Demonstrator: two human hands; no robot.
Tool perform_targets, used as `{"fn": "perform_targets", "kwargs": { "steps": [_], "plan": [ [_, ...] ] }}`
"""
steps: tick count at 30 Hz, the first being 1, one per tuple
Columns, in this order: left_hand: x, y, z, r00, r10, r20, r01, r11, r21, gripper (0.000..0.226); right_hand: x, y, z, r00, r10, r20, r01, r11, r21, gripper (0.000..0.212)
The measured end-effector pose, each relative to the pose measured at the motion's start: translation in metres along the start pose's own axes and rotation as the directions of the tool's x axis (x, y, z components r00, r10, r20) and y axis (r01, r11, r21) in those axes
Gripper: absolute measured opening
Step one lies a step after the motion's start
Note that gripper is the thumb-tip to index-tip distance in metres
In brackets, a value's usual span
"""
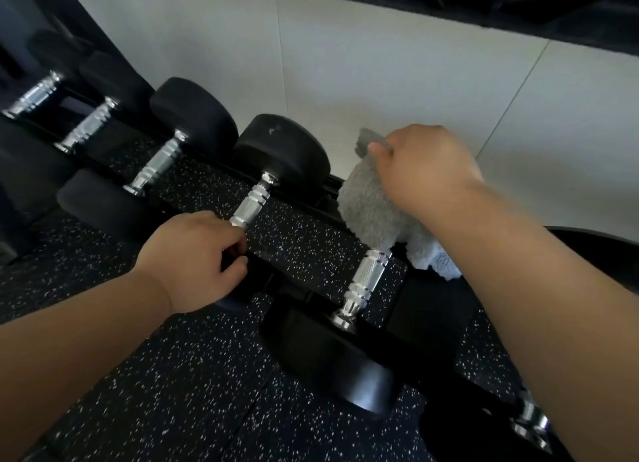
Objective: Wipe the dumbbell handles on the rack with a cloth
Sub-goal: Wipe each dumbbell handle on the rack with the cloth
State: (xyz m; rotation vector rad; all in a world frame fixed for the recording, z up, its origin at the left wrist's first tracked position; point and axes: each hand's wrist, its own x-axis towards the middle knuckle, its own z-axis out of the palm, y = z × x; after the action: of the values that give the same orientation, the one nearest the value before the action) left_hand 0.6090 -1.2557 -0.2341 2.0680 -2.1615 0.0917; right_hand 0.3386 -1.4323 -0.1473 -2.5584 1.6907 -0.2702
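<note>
1. The right hand (pixel 425 174), at 2 o'clock, is clamped on a fluffy grey cloth (pixel 370 216), a bunched fold pinched under the thumb
2. The cloth drapes over the far end of a ribbed chrome handle (pixel 367 277), which runs toward 7 o'clock into a black weight (pixel 332 358)
3. The left hand (pixel 197 257), at 9 o'clock, curls its fingers round the near end of the next dumbbell (pixel 280 143)
4. More dumbbells (pixel 157 164) line the rack (pixel 428 352) toward 10 o'clock, over a speckled floor (pixel 173 392)

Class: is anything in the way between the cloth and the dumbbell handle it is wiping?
Nothing visible. The cloth, gripped by the right hand, drapes over the handle's far end; the rest lies bare.
</note>
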Motion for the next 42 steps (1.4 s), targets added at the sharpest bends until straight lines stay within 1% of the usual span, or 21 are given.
{"fn": "perform_targets", "kwargs": {
  "steps": [2,3,5,6,9,12,14,17,20,24,28,33,38,42],
  "plan": [
    [0.001,0.001,-0.001,1.0,0.011,0.016,-0.011,1.0,0.01,0.032,-0.012,0.001,0.001,0.996,-0.039,-0.084,0.042,0.998,0.04,0.046],
    [0.002,0.002,-0.002,0.999,0.011,0.041,-0.012,1.0,0.025,0.033,-0.018,0.002,0.003,0.985,-0.074,-0.158,0.087,0.993,0.079,0.047],
    [0.003,0.005,-0.005,0.995,0.016,0.102,-0.023,0.997,0.067,0.035,-0.033,0.004,0.008,0.943,-0.133,-0.306,0.188,0.969,0.158,0.048],
    [0.004,0.006,-0.006,0.993,0.023,0.117,-0.033,0.996,0.08,0.036,-0.04,0.004,0.011,0.924,-0.155,-0.349,0.232,0.954,0.191,0.049],
    [0.003,0.009,-0.01,0.991,0.037,0.127,-0.047,0.996,0.072,0.037,-0.057,-0.005,0.01,0.917,-0.18,-0.356,0.283,0.923,0.262,0.05],
    [0.005,0.011,-0.011,0.99,0.034,0.138,-0.044,0.996,0.075,0.036,-0.068,-0.019,0.007,0.909,-0.165,-0.383,0.291,0.908,0.3,0.045],
    [0.006,0.012,-0.013,0.987,0.022,0.161,-0.035,0.997,0.076,0.037,-0.074,-0.028,0.002,0.914,-0.154,-0.375,0.293,0.89,0.349,0.048],
    [0.007,0.012,-0.016,0.976,0.001,0.219,-0.02,0.996,0.085,0.041,-0.088,-0.046,-0.004,0.923,-0.178,-0.34,0.31,0.868,0.388,0.049],
    [0.009,0.014,-0.017,0.965,0.016,0.261,-0.046,0.993,0.11,0.042,-0.101,-0.066,-0.007,0.938,-0.159,-0.309,0.281,0.87,0.405,0.047],
    [0.01,0.014,-0.021,0.96,0.036,0.277,-0.074,0.989,0.126,0.042,-0.111,-0.091,-0.01,0.947,-0.136,-0.293,0.261,0.855,0.449,0.046],
    [0.01,0.012,-0.021,0.951,0.06,0.302,-0.09,0.992,0.087,0.045,-0.11,-0.113,-0.01,0.965,-0.087,-0.247,0.202,0.848,0.49,0.048],
    [0.013,0.011,-0.025,0.95,0.064,0.306,-0.069,0.998,0.007,0.041,-0.104,-0.138,-0.008,0.975,-0.076,-0.207,0.176,0.836,0.519,0.051],
    [0.015,0.01,-0.025,0.921,0.052,0.386,-0.048,0.999,-0.02,0.052,-0.099,-0.155,0.006,0.985,-0.075,-0.157,0.152,0.811,0.565,0.051],
    [0.015,0.006,-0.026,0.909,0.08,0.409,-0.054,0.996,-0.074,0.052,-0.094,-0.16,0.016,0.995,0.0,-0.099,0.059,0.806,0.588,0.051]
  ]
}}
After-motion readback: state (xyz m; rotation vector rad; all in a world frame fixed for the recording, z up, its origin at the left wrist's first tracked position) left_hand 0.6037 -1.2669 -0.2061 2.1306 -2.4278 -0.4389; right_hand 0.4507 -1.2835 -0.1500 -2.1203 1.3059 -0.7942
